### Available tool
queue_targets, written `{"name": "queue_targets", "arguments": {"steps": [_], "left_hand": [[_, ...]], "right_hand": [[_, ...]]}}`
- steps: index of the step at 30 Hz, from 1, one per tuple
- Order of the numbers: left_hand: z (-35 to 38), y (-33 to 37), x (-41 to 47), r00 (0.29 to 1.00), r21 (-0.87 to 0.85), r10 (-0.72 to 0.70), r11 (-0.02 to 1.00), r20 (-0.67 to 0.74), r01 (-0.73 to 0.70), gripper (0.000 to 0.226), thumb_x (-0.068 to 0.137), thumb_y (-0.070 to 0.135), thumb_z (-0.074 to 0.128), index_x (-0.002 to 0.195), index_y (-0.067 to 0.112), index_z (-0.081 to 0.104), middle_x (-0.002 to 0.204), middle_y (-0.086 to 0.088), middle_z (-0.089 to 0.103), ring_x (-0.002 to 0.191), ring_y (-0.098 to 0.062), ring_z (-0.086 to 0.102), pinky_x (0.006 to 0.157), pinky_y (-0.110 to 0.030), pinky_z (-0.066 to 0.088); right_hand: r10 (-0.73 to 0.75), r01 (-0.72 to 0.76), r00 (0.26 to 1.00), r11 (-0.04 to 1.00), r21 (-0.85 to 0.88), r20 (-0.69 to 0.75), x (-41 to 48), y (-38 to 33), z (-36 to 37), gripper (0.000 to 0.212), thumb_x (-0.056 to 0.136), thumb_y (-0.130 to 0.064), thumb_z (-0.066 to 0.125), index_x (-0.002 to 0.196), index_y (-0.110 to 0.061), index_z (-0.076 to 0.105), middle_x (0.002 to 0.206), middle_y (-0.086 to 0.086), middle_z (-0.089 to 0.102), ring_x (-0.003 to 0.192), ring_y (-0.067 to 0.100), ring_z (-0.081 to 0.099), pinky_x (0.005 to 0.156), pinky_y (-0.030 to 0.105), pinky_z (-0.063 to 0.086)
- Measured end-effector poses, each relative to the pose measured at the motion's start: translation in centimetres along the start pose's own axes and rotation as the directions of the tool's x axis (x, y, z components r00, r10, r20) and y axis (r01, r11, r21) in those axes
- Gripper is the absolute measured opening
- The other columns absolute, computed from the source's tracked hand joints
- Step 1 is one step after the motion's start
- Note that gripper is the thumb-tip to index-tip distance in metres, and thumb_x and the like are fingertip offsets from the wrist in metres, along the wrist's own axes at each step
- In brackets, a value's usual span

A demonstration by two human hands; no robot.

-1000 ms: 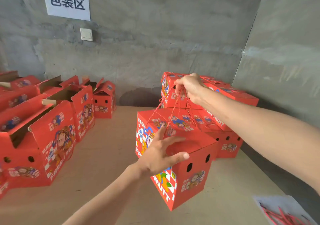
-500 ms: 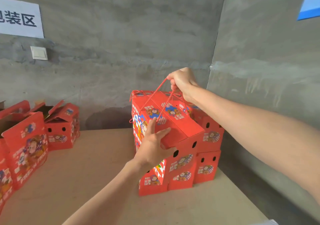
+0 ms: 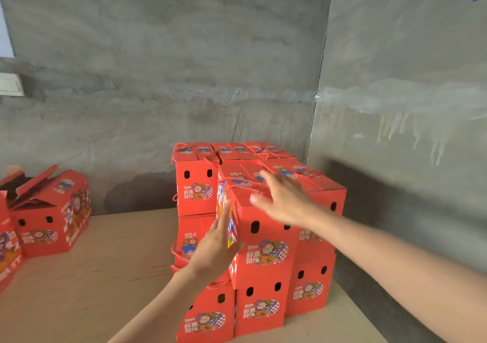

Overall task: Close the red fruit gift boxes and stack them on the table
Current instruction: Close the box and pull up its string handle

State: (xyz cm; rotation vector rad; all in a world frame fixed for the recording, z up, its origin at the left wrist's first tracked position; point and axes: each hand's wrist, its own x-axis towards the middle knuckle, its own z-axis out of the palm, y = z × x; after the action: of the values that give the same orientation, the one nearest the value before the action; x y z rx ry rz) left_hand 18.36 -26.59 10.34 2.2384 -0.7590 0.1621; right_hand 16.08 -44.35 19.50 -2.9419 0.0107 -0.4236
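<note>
A closed red gift box (image 3: 263,247) sits on the upper layer of a two-high stack of red boxes (image 3: 258,308) in the corner of the table. Its rope handle (image 3: 245,184) lies slack on its lid. My left hand (image 3: 216,250) rests flat against the box's left side, fingers pointing up. My right hand (image 3: 284,200), blurred, hovers over the box's top with fingers spread and holds nothing. Other closed boxes (image 3: 196,184) stand behind it in the stack.
Open red boxes (image 3: 50,218) with raised flaps stand at the left on the wooden table (image 3: 100,276). Grey concrete walls close in behind and to the right of the stack. The table's right edge (image 3: 363,313) runs just past the stack.
The carried box has come down onto the stack. My right hand has let go of the rope handle and opened above the lid. My left hand stays on the box's left side.
</note>
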Motion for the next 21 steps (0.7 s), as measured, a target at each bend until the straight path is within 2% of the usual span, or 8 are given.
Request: {"name": "queue_targets", "arguments": {"steps": [2,3,7,9,13,17,19,21], "left_hand": [[1.9,-0.4,-0.3,0.998,-0.023,-0.045,0.999,0.042,0.046,0.086,0.095,0.019,0.055,0.150,0.024,-0.011,0.156,-0.004,0.021,0.137,-0.025,0.033,0.104,-0.032,0.035],[2.9,-0.7,-0.4,0.997,-0.028,-0.073,0.997,0.037,0.074,0.085,0.095,0.017,0.054,0.151,0.023,-0.010,0.153,-0.006,0.029,0.132,-0.026,0.040,0.102,-0.033,0.038],[4.8,-1.2,0.9,0.989,-0.065,-0.145,0.988,-0.019,0.143,0.082,0.095,0.011,0.052,0.151,0.028,-0.005,0.110,-0.010,0.062,0.087,-0.022,0.056,0.074,-0.026,0.046],[4.9,-1.5,2.0,0.982,-0.085,-0.187,0.979,-0.012,0.185,0.082,0.095,0.009,0.051,0.150,0.031,-0.005,0.098,-0.010,0.066,0.070,-0.017,0.052,0.058,-0.019,0.038],[5.1,-2.1,3.4,0.970,-0.093,-0.243,0.966,-0.032,0.239,0.080,0.094,0.008,0.050,0.151,0.031,-0.002,0.085,-0.003,0.061,0.058,-0.011,0.046,0.052,-0.019,0.033],[5.9,-3.0,3.0,0.963,-0.029,-0.267,0.963,-0.043,0.266,0.069,0.098,0.015,0.046,0.151,0.027,0.003,0.096,-0.006,0.062,0.067,-0.015,0.052,0.055,-0.020,0.036],[6.1,-3.4,2.5,0.956,0.041,-0.291,0.956,-0.029,0.292,0.060,0.100,0.017,0.040,0.151,0.023,0.010,0.109,-0.011,0.062,0.087,-0.024,0.059,0.073,-0.025,0.041],[5.9,-3.7,1.3,0.956,0.087,-0.293,0.953,0.019,0.290,0.052,0.101,0.017,0.036,0.150,0.020,0.018,0.105,-0.014,0.065,0.084,-0.025,0.060,0.069,-0.028,0.042]], "right_hand": [[-0.207,0.208,0.978,0.962,-0.179,0.024,-2.0,1.5,3.1,0.077,0.086,-0.061,0.046,0.148,-0.032,0.011,0.157,0.004,0.013,0.145,0.026,0.009,0.116,0.050,0.004],[-0.262,0.256,0.965,0.940,-0.227,0.003,-2.2,2.3,4.1,0.077,0.087,-0.060,0.047,0.148,-0.036,0.006,0.158,0.001,0.008,0.145,0.025,0.005,0.116,0.050,-0.001],[-0.313,0.281,0.944,0.929,-0.241,-0.107,-0.2,4.0,5.1,0.070,0.091,-0.050,0.049,0.148,-0.039,0.011,0.156,0.002,0.013,0.144,0.023,0.009,0.117,0.050,0.002],[-0.303,0.272,0.945,0.937,-0.219,-0.121,1.1,4.1,5.5,0.069,0.090,-0.048,0.051,0.147,-0.039,0.013,0.155,0.003,0.015,0.143,0.023,0.011,0.116,0.049,0.004],[-0.267,0.228,0.934,0.957,-0.180,-0.239,2.0,3.0,7.3,0.073,0.087,-0.031,0.061,0.147,-0.032,0.018,0.155,0.007,0.012,0.144,0.031,0.008,0.114,0.056,0.000],[-0.274,0.214,0.907,0.954,-0.212,-0.319,0.8,1.1,9.8,0.087,0.074,-0.011,0.071,0.148,-0.022,0.026,0.151,0.008,0.030,0.140,0.037,0.024,0.111,0.060,0.002],[-0.240,0.183,0.918,0.963,-0.200,-0.315,0.9,0.7,9.9,0.086,0.078,-0.012,0.067,0.149,-0.021,0.019,0.153,0.007,0.024,0.142,0.035,0.016,0.111,0.060,-0.008],[-0.211,0.160,0.931,0.969,-0.189,-0.297,1.0,0.5,9.7,0.085,0.082,-0.011,0.063,0.150,-0.021,0.013,0.155,0.006,0.018,0.144,0.033,0.009,0.110,0.059,-0.013]]}}
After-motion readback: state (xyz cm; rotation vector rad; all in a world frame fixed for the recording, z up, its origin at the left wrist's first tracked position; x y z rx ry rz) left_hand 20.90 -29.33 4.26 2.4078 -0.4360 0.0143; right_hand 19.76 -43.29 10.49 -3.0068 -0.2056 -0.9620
